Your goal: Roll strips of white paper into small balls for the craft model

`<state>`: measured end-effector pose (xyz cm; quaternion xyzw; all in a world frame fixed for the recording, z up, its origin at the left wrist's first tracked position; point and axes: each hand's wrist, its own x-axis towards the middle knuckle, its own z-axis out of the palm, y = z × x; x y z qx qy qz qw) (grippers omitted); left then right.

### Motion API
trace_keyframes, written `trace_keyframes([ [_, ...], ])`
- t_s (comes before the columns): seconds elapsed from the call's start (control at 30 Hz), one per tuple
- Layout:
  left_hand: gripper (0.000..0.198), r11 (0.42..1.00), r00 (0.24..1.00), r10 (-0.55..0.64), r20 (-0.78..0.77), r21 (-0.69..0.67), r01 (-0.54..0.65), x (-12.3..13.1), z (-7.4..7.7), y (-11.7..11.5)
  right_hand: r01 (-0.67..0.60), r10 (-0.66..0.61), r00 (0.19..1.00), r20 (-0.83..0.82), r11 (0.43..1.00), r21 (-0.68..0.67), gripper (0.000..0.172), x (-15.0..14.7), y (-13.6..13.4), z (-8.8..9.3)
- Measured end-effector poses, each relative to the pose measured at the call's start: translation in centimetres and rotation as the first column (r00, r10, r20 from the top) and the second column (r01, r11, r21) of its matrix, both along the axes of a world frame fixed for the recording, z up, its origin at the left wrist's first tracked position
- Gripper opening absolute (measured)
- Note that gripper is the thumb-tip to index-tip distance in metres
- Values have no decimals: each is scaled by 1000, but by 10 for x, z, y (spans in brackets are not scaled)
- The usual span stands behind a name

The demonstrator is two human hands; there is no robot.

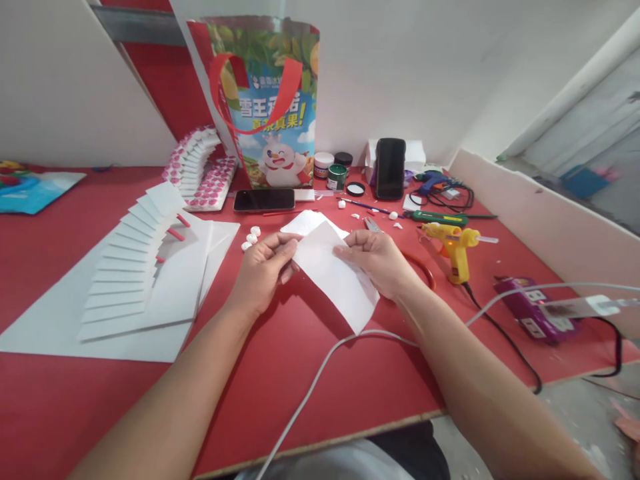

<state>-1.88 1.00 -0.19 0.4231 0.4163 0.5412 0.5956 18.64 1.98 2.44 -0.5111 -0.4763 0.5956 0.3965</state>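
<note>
A white sheet of paper (343, 280) is held up between my two hands over the red table. My left hand (265, 270) pinches its upper left edge between thumb and fingers. On the opposite edge, my right hand (375, 260) grips the paper with thumb on top. Behind it lie more white paper pieces (310, 221), partly covered. Several small white rolled bits (251, 238) sit just beyond my left hand. Past my right hand are scissors (373, 225), mostly hidden, and a curved orange-red handle or ring (420, 267).
Left stands a curved stepped white model (123, 263) on white boards (50, 327). A printed bag (280, 100), phones (265, 200) and paint jars (337, 177) are at the back. A yellow glue gun (455, 247) and purple box (537, 310) lie right. A white cable (320, 380) crosses the front.
</note>
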Motion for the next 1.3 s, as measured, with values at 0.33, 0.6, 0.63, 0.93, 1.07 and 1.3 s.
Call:
trace_keyframes([
  [0.33, 33, 995, 994, -96, 60, -5, 97, 2, 3, -2, -56, 56, 991, -126, 998, -2, 40, -1, -1, -1],
  [0.6, 11, 995, 993, -89, 81, 62, 84, 0, 6, -3, -115, 114, 970, -214, 993, 7, 24, 5, 0, 2],
  [0.63, 11, 994, 992, -96, 79, 68, 90, 0, 7, -3, -119, 119, 974, -195, 993, 13, 21, 6, 0, 2],
  [0.93, 12, 999, 995, -51, 82, 17, 50, 0, 9, -4, -165, 167, 984, -68, 986, 33, 21, 5, -8, 14],
  [1.07, 22, 997, 995, -73, 72, -16, 75, -1, 8, -4, -191, 173, 978, 119, 970, 152, 22, 3, -8, 13],
  [1.3, 49, 987, 982, -153, -111, -58, 148, -2, -1, -4, -277, 189, 941, 279, 906, 319, 15, 2, -4, 5],
])
